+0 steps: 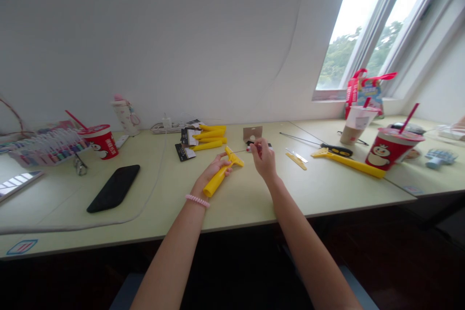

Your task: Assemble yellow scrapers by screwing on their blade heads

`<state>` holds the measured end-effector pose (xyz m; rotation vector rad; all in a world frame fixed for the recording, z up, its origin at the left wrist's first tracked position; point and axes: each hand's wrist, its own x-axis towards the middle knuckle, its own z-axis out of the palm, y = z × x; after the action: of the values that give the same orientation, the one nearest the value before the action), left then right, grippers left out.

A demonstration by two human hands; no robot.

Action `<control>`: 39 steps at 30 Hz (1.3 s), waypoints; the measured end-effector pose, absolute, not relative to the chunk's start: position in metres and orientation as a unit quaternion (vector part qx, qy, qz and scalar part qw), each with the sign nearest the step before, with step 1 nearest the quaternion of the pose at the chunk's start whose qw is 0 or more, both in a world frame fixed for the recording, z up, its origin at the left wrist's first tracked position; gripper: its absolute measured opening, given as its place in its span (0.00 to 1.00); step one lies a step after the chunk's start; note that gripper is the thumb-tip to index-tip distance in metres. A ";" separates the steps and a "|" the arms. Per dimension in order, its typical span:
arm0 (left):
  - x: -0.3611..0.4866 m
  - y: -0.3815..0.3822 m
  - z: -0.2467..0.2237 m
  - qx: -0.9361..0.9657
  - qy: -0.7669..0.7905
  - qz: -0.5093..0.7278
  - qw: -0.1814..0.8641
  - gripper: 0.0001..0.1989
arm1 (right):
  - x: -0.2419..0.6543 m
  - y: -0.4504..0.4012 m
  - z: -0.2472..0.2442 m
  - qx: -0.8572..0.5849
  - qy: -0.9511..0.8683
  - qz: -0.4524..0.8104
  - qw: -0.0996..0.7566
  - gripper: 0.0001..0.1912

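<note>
My left hand is closed around the handle of a yellow scraper, its wide head tilted up and to the right. My right hand grips a screwdriver, whose thin shaft points left at the scraper head. My fingers cover most of its handle, and whether the tip touches the head is too small to tell. A brown card piece lies just behind my right hand. To the right rest a silver blade strip and a yellow strip.
Several yellow scrapers with black cards lie behind my left hand. Another scraper and a black-yellow screwdriver lie at right, near a red cup. At left are a phone, another red cup and a pen basket.
</note>
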<state>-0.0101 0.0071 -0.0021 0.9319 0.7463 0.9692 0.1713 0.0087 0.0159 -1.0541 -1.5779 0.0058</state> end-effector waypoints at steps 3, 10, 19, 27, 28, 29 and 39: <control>-0.010 0.007 -0.002 0.421 0.343 0.435 0.718 0.31 | 0.172 0.009 0.016 -0.477 -0.662 -0.004 0.579 0.11; -0.010 0.007 -0.001 0.421 0.338 0.443 0.715 0.30 | 0.173 0.011 0.015 -0.493 -0.670 0.010 0.556 0.11; -0.010 0.008 -0.004 0.437 0.328 0.431 0.718 0.30 | 0.171 0.007 0.018 -0.423 -0.676 -0.002 0.604 0.09; -0.009 0.006 -0.003 0.434 0.333 0.437 0.714 0.30 | 0.171 0.006 0.018 -0.454 -0.649 0.010 0.610 0.14; -0.009 0.006 -0.003 0.437 0.333 0.437 0.712 0.30 | 0.171 0.006 0.018 -0.455 -0.655 0.015 0.604 0.14; -0.009 0.006 -0.003 0.440 0.334 0.436 0.710 0.30 | 0.171 0.006 0.018 -0.452 -0.663 0.021 0.596 0.13; -0.009 0.003 0.000 0.448 0.339 0.425 0.710 0.30 | 0.171 0.006 0.017 -0.412 -0.676 0.012 0.611 0.10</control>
<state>-0.0086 0.0032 0.0001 0.9948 0.7527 0.9430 0.1707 0.0064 0.0175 -0.9502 -1.5593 0.0266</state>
